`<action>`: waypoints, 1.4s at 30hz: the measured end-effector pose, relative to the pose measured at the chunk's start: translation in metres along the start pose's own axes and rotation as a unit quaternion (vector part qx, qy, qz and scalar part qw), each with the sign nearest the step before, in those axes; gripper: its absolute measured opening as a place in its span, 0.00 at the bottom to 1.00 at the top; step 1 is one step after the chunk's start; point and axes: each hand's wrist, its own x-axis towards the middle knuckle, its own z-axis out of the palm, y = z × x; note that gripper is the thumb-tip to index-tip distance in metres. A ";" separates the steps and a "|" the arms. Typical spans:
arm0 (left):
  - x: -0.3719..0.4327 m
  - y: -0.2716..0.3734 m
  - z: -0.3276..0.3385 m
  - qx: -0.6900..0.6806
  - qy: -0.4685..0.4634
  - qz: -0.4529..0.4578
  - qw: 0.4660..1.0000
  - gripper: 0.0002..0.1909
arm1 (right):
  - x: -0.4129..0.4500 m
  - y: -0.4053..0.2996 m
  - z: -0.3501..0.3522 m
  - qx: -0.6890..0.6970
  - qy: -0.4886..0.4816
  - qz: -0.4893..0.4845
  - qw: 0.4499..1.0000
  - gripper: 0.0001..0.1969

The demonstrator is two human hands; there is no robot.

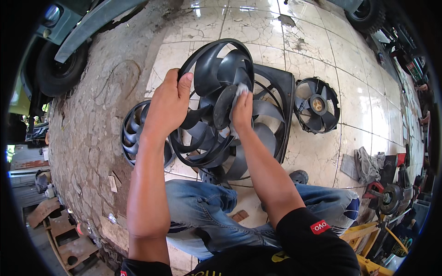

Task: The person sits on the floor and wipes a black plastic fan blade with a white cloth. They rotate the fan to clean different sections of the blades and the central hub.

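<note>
A black plastic radiator fan wheel with curved blades and an outer ring is held tilted above the floor. My left hand grips its ring at the left, thumb over the rim. My right hand holds a crumpled whitish cloth against the wheel beside the round hub; part of the cloth is hidden by the fingers. Beneath the wheel lies a black fan shroud with another bladed fan. One more ringed fan lies on the left, partly behind my left forearm.
On the tiles at right lies a smaller caged fan. A grey rag and a yellow metal frame are farther right. Rough concrete borders the tiles at left, below a vehicle wheel. A brown fragment lies between my legs.
</note>
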 end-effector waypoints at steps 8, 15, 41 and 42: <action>0.001 0.004 0.002 0.005 0.021 0.025 0.999 0.28 | 0.020 -0.058 0.003 -0.015 0.011 0.027 0.999 0.16; 0.009 0.010 -0.001 0.000 0.010 -0.008 1.000 0.27 | -0.029 -0.092 0.017 -0.016 0.027 -0.309 0.951 0.13; 0.009 0.000 -0.005 -0.319 0.008 -0.061 0.946 0.31 | -0.054 -0.090 -0.119 -0.015 -0.221 -0.096 0.970 0.17; 0.009 0.002 -0.005 -0.348 -0.001 -0.072 0.935 0.30 | -0.052 -0.108 -0.124 -0.013 -0.237 -0.133 0.962 0.19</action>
